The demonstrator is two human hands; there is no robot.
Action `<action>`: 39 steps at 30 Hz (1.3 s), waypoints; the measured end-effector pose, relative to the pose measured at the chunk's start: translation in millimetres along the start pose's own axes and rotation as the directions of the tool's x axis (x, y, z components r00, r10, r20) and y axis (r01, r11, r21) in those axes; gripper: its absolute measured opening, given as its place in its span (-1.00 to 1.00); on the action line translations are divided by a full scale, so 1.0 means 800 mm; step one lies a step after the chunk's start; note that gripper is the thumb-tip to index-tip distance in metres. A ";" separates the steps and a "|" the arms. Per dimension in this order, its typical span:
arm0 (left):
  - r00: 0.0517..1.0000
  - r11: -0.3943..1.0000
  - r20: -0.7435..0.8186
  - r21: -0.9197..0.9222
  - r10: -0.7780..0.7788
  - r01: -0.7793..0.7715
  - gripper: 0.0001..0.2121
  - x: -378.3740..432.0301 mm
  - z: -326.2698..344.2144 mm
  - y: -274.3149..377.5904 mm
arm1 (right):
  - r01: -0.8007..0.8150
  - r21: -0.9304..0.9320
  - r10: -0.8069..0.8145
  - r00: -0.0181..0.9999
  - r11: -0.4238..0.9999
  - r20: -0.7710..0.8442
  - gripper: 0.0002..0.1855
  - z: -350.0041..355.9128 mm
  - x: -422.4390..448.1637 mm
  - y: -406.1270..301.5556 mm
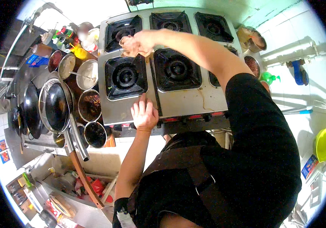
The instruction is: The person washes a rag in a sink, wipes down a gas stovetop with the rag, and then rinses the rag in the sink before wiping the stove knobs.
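My right hand (143, 40) reaches across to the left side of a steel gas range (177, 104). It is shut on a crumpled brownish cloth (136, 52), pressed against the strip between the back left burner (123, 34) and the front left burner (126, 76). Motion blurs the hand and cloth a little. Near the range's front edge, my left hand (145, 113) lies palm down on the steel top with its fingers apart. Its fingertips reach the rim of the front left burner. A brown streak (204, 99) stains the steel at the front right.
Left of the range stand metal pots of sauces (89, 105), a bowl of white contents (87, 74) and sauce bottles (80, 52). A strainer (54, 105) and a wok (32, 108) sit farther left. More pots (252, 65) crowd the right side by a tiled wall.
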State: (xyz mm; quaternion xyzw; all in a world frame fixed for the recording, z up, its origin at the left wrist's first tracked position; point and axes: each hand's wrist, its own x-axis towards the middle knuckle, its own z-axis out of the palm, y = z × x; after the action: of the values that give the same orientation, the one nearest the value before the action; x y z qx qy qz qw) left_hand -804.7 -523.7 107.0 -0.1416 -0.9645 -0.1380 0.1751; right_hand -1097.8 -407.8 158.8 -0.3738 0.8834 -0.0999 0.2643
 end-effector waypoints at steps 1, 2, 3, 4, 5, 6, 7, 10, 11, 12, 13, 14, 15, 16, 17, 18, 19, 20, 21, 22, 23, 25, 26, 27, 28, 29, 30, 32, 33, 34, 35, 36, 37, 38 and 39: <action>1.000 1.000 -0.021 0.015 0.001 -0.001 -0.73 -0.001 0.001 -0.002 | 0.063 0.360 -0.036 0.996 0.931 -0.080 -0.67 0.015 -0.007 0.001; 1.000 1.000 -0.015 0.015 0.010 -0.010 -0.73 -0.001 0.001 -0.003 | 0.138 0.665 -0.032 0.985 0.734 -0.169 -0.75 0.035 -0.013 0.011; 0.999 1.000 -0.032 0.009 0.025 -0.025 -0.73 0.004 0.001 0.001 | 0.099 0.788 -0.027 0.994 0.607 -0.105 -0.76 0.045 -0.006 0.036; 0.998 0.999 -0.050 0.004 0.035 -0.035 -0.74 0.009 0.002 0.005 | 0.047 0.885 -0.027 0.999 0.463 -0.039 -0.77 0.056 0.003 0.060; 0.999 1.000 -0.036 0.020 0.007 -0.006 -0.74 -0.002 0.001 0.000 | 0.094 0.707 -0.029 0.994 0.701 -0.104 -0.75 0.044 -0.018 0.030; 0.999 1.000 -0.043 0.017 0.009 -0.008 -0.74 -0.002 0.000 0.000 | 0.154 0.260 -0.099 0.973 0.953 -0.211 -0.72 0.039 -0.038 0.025; 0.999 1.000 -0.053 0.014 0.011 -0.010 -0.73 0.000 -0.001 0.000 | 0.090 -0.249 -0.168 0.935 0.964 -0.313 -0.68 0.036 -0.056 0.022; 0.999 1.000 -0.031 0.005 0.019 -0.019 -0.73 0.002 0.000 0.001 | -0.006 -0.323 -0.083 0.962 0.946 -0.259 -0.71 0.035 -0.073 0.033; 0.999 1.000 -0.030 0.005 0.016 -0.016 -0.73 0.001 -0.001 -0.001 | -0.060 -0.387 -0.066 0.950 0.920 -0.305 -0.72 0.035 -0.087 0.040; 1.000 1.000 0.008 0.005 0.007 -0.007 -0.70 0.000 -0.002 -0.001 | -0.038 -0.385 -0.076 0.958 0.922 -0.276 -0.72 0.033 -0.108 0.063; 0.999 1.000 0.043 0.004 -0.005 0.005 -0.67 -0.001 -0.003 0.001 | -0.011 -0.379 -0.091 0.964 0.925 -0.249 -0.72 0.032 -0.128 0.085; 0.999 1.000 0.038 -0.009 -0.004 0.005 -0.67 0.001 -0.002 0.004 | 0.013 -0.370 -0.101 0.970 0.929 -0.221 -0.71 0.031 -0.149 0.110; 1.000 1.000 0.010 0.001 -0.002 0.002 -0.70 0.000 -0.003 0.003 | -0.086 -0.399 0.024 0.987 0.913 -0.159 -0.67 0.035 -0.165 0.129; 1.000 1.000 -0.018 0.008 0.003 -0.003 -0.72 -0.001 -0.005 0.001 | -0.090 -0.406 0.029 0.988 0.909 -0.154 -0.67 0.045 -0.177 0.140; 0.999 1.000 -0.031 0.013 0.012 -0.012 -0.75 -0.001 -0.002 0.000 | -0.085 -0.327 -0.005 0.964 0.941 -0.265 -0.67 0.057 -0.187 0.151; 0.999 1.000 -0.036 0.009 0.010 -0.009 -0.75 -0.003 -0.001 0.000 | -0.061 -0.245 -0.037 0.926 0.968 -0.376 -0.67 0.062 -0.194 0.155; 0.999 1.000 -0.041 0.009 0.013 -0.012 -0.76 -0.003 0.000 0.001 | -0.062 -0.251 -0.038 0.926 0.966 -0.375 -0.67 0.060 -0.201 0.163; 0.999 1.000 -0.048 0.014 0.019 -0.018 -0.78 0.000 0.001 -0.002 | -0.132 -0.077 0.109 0.962 0.988 -0.250 -0.65 0.054 -0.205 0.171; 1.000 1.000 -0.025 0.004 -0.003 0.003 -0.78 -0.002 0.001 -0.002 | -0.211 -0.136 0.182 0.964 0.968 -0.194 -0.64 0.045 -0.214 0.154; 1.000 1.000 0.014 -0.017 -0.022 0.022 -0.81 -0.004 -0.002 -0.003 | -0.276 -0.204 0.252 0.958 0.939 -0.136 -0.63 0.036 -0.221 0.137; 1.000 0.999 -0.004 -0.034 -0.013 0.013 -0.80 -0.003 -0.002 0.000 | -0.242 -0.251 0.203 0.964 0.937 -0.172 -0.62 0.037 -0.231 0.141; 1.000 0.998 -0.027 -0.057 0.002 -0.004 -0.79 0.000 -0.001 0.002 | -0.219 -0.301 0.160 0.965 0.928 -0.210 -0.61 0.043 -0.241 0.147; 0.999 0.999 -0.032 -0.042 0.008 -0.009 -0.78 0.001 -0.001 -0.001 | -0.230 -0.289 0.145 0.947 0.929 -0.287 -0.64 0.050 -0.236 0.144; 0.999 1.000 -0.037 -0.027 0.014 -0.015 -0.77 0.000 -0.002 -0.002 | -0.240 -0.276 0.131 0.923 0.931 -0.362 -0.65 0.055 -0.233 0.141; 0.999 0.999 -0.042 -0.028 0.018 -0.019 -0.77 -0.003 -0.003 -0.001 | -0.245 -0.278 0.132 0.921 0.929 -0.367 -0.65 0.060 -0.233 0.139; 1.000 1.000 -0.025 -0.007 0.003 -0.003 -0.76 -0.005 -0.002 -0.001 | -0.254 -0.337 0.170 0.951 0.907 -0.260 -0.65 0.062 -0.230 0.135; 1.000 1.000 -0.008 0.013 -0.013 0.013 -0.76 -0.006 -0.001 -0.001 | -0.298 -0.319 0.229 0.944 0.900 -0.237 -0.63 0.067 -0.224 0.138; 1.000 1.000 -0.011 0.005 -0.018 0.018 -0.75 -0.009 0.002 -0.004 | -0.338 -0.309 0.280 0.935 0.889 -0.216 -0.61 0.057 -0.212 0.137; 1.000 1.000 0.004 0.004 -0.022 0.022 -0.75 -0.009 0.003 -0.004 | -0.077 -0.564 0.142 0.987 0.822 0.072 -0.61 0.036 -0.209 0.132; 0.999 1.000 0.020 0.002 -0.027 0.027 -0.74 -0.010 0.004 -0.004 | 0.161 -0.673 -0.063 0.984 0.722 0.168 -0.58 0.023 -0.209 0.125; 1.000 1.000 0.013 -0.003 -0.018 0.019 -0.74 -0.008 0.002 -0.003 | 0.361 -0.758 -0.266 0.930 0.543 0.253 -0.54 0.010 -0.209 0.121; 1.000 1.000 0.019 -0.003 -0.022 0.022 -0.74 -0.007 0.000 -0.001 | 0.336 -0.735 -0.309 0.934 0.589 0.179 -0.54 -0.004 -0.206 0.114; 1.000 1.000 0.002 0.004 -0.013 0.013 -0.75 -0.006 -0.001 -0.001 | 0.319 -0.706 -0.352 0.930 0.632 0.105 -0.53 -0.021 -0.199 0.108; 1.000 1.000 -0.014 0.001 0.016 -0.015 -0.75 -0.002 -0.002 0.003 | 0.255 -0.446 -0.324 0.943 0.858 -0.083 -0.61 -0.008 -0.179 0.121; 0.999 0.999 -0.025 0.000 0.032 -0.032 -0.75 0.001 -0.001 0.004 | 0.289 -0.046 -0.290 0.919 0.956 -0.268 -0.68 0.005 -0.153 0.133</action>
State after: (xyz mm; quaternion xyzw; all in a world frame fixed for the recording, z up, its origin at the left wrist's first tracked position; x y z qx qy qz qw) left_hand -804.3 -520.6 109.0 -0.1553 -0.9598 -0.1372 0.1891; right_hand -1089.5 -245.8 163.6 -0.4837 0.8465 -0.1859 0.1219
